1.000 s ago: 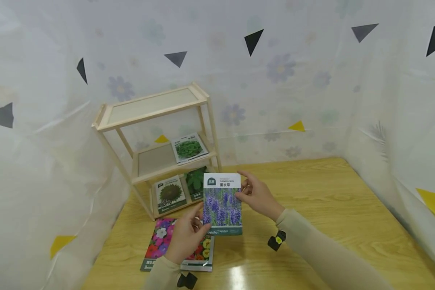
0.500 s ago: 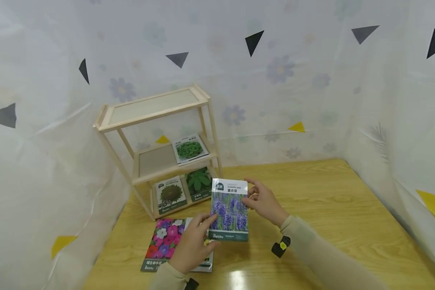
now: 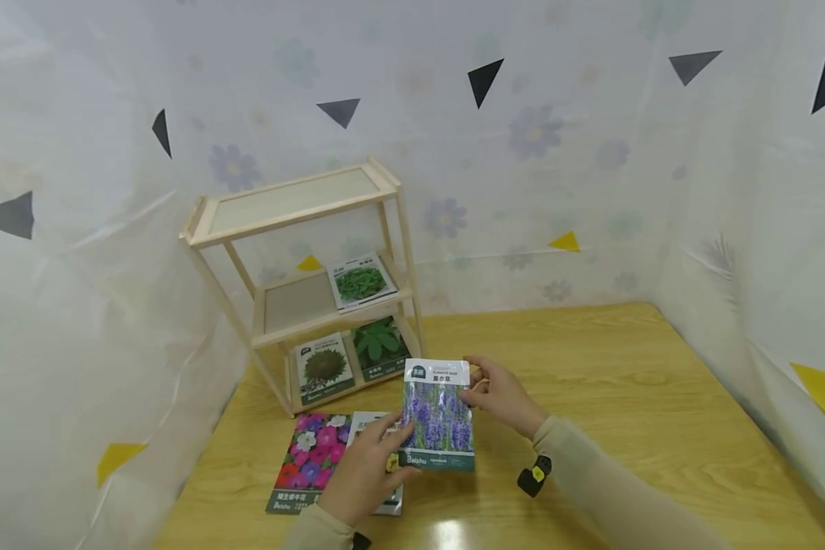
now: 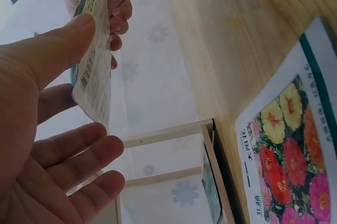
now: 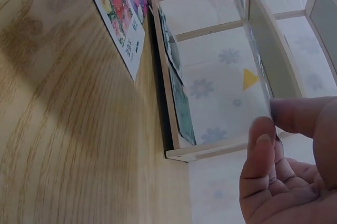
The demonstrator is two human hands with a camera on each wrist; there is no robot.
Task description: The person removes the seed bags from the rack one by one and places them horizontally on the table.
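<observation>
A: Holding what, and by which edge?

B: Gripping the purple flower packet [image 3: 438, 416] with the right hand [image 3: 502, 393], by the right edge towards the top, between thumb and fingers. Just left of that hand, raised clear of the counter [image 3: 571, 451].

A: And at the left hand [image 3: 360, 473]?

B: Loosely spread, not clenched, with the index finger over the lower left corner and the thumb just below. Can't tell how firmly touching.

A: Long axis?

B: Pointing away from the body, between both hands, front towards the head camera. Nearly edge-on in both wrist views.

A: Then the wooden rack [image 3: 296, 305]?

B: Ahead of the left hand, ahead and to the left of the right. Just beyond the packet's top left corner. Nearer to the left hand, judging by the head view, but gripped surely only by the right.

A: Anything lower?

B: Flat on the counter: the pink flower packet [image 3: 316, 458], left of the left hand, and the red-and-yellow flower packet [image 4: 287, 155], below that hand.
</observation>
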